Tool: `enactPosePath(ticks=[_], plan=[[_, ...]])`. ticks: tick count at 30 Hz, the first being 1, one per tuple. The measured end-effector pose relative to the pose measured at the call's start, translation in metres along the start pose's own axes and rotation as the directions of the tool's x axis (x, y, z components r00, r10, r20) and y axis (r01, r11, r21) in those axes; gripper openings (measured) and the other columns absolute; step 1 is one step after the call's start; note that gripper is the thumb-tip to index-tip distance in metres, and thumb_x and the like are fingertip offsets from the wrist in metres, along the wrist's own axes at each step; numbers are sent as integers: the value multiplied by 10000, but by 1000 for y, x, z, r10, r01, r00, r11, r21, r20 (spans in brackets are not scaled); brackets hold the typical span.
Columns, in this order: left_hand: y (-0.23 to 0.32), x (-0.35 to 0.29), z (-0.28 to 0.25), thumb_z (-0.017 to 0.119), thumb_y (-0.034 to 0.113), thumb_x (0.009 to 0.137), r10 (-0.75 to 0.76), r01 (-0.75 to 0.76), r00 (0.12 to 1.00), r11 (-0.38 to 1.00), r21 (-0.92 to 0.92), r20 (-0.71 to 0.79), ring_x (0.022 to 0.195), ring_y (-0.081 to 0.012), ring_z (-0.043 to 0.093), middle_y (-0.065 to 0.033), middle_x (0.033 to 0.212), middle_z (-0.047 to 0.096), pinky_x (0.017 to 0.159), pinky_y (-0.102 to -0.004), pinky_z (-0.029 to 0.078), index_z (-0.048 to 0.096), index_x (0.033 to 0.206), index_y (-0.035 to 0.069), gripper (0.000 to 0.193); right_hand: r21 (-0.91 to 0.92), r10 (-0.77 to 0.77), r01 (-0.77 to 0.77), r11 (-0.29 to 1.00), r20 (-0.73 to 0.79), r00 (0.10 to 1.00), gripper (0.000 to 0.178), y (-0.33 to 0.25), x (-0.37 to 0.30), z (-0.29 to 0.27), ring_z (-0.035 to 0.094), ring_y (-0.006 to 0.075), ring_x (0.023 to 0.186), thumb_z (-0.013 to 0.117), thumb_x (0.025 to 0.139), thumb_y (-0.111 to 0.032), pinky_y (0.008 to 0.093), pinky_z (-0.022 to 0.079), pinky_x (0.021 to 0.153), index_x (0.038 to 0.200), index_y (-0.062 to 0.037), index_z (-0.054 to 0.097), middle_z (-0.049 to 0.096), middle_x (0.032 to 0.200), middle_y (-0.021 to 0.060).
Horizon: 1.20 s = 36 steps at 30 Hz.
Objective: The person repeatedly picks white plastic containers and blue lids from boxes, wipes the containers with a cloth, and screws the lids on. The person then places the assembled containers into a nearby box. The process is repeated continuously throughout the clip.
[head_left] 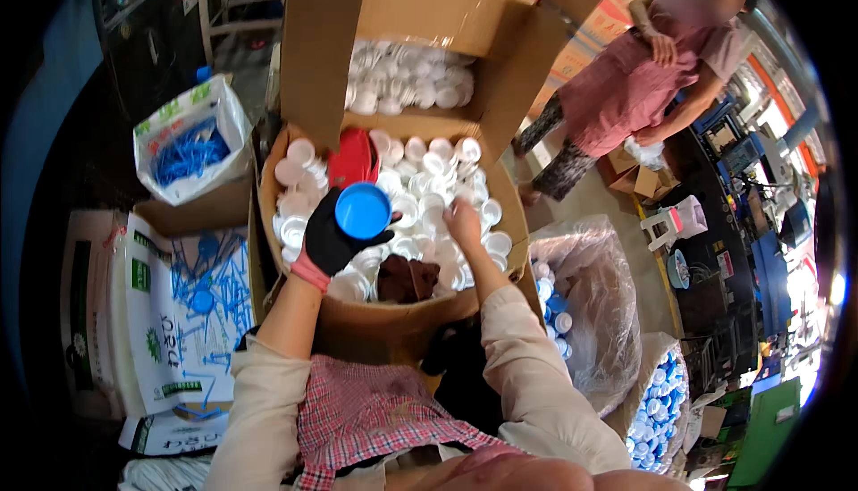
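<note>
Holding blue lid [363, 210] in left hand [329, 235] above box [375, 319]; cannot tell if grasping anything with right hand [462, 225], low over white caps [407, 209] in box. Could drop blue lid into box by loosening grip, or bump red pouch [353, 159] inside box by dipping.
</note>
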State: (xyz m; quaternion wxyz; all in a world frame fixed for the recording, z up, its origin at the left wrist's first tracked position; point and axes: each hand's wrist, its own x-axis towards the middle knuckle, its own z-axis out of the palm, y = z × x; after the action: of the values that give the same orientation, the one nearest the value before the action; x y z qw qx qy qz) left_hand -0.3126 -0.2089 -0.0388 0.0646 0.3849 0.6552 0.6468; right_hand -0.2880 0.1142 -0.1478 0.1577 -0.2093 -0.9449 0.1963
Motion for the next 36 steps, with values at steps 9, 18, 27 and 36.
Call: enactPosePath(ticks=[9,18,27,36], plan=[[0,-1,25,515,393,934,29,-48,994,981,185,107,1198,-376,509,-194,1325,488,955,-563,446,367,1365,45,573,928,-301,-281,244,348,888,449,-121,-71,-102,611,239,968,643,797,-20,353,534,784,1174,-83,407,515,1223,171],[-5,8,40,531,428,906,-8,133,970,853,-505,242,1339,-438,315,-278,1427,332,1085,-526,323,320,1389,2,678,942,-322,-328,67,331,887,819,-76,-65,-110,561,293,1136,788,741,-279,462,552,829,1402,-111,335,475,1311,120],[-10,12,54,613,141,747,-148,165,975,-22,-986,166,1344,-476,267,-165,1452,330,1074,-692,187,359,1396,112,698,935,-383,-337,-111,272,883,789,-63,-69,-119,566,277,1111,774,756,-231,459,518,870,1399,-147,323,520,1245,98],[-38,14,52,327,597,936,-189,297,930,-115,-948,314,1289,-528,323,-296,1415,334,1050,-604,315,360,1366,39,705,982,-351,-191,-4,178,919,825,-72,-72,-127,457,224,1240,804,658,-67,371,410,1006,1381,-36,406,464,1347,76]])
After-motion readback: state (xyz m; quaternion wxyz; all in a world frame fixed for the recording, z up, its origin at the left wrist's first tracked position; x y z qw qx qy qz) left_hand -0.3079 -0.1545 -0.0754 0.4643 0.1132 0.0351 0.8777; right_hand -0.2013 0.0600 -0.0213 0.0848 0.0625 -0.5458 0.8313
